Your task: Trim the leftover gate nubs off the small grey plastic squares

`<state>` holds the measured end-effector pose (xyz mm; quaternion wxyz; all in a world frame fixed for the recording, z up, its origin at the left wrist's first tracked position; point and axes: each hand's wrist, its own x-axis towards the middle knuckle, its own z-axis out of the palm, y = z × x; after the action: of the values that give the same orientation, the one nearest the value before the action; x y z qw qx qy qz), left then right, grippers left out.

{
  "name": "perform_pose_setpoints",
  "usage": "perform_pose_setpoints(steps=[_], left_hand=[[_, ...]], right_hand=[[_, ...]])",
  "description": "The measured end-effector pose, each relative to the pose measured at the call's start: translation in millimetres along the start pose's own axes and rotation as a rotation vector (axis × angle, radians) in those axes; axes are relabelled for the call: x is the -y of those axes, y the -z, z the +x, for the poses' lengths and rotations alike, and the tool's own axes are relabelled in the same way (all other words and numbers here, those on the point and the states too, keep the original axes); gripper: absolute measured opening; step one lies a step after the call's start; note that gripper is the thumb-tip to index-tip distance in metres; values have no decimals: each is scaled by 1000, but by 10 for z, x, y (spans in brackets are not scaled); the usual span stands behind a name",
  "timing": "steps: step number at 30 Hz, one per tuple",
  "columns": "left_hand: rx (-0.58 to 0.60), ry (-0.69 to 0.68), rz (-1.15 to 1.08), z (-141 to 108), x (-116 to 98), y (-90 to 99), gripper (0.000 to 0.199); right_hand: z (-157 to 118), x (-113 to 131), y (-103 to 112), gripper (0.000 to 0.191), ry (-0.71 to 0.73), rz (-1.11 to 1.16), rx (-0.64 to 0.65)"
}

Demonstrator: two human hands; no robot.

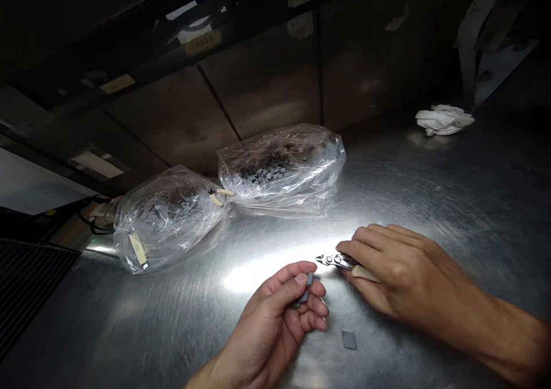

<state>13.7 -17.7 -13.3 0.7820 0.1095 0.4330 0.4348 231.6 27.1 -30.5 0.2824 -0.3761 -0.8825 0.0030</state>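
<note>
Small grey pieces [310,280] are in my left hand [286,314]; one is pinched between thumb and index finger, and others rest by the curled fingers. My right hand [387,268] is wrapped round a pair of cutting pliers [338,260] with pale handles. Their metal tip points left, just above and right of my left fingertips, and no piece shows between the jaws. A flat grey square piece [349,339] lies on the metal table between and below my hands.
Two clear plastic bags, one at the left [172,217] and one behind [279,165], hold many grey pieces. Pale-handled pliers [221,196] lie between them. A crumpled white cloth [445,119] is at the back right of the metal table [396,188].
</note>
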Motion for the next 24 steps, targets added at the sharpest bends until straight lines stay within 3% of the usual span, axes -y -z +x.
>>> perform_pose_setpoints(steps=[13,19,24], left_hand=[[35,20,-52,9,-18,22,18],[20,15,-79,0,-37,7,20],[24,5,-96,14,-26,47,18]], right_hand=[[11,-33,34,12,4,67,11],[49,62,226,13,149,469,269],[-82,170,139,6,193,429,340]])
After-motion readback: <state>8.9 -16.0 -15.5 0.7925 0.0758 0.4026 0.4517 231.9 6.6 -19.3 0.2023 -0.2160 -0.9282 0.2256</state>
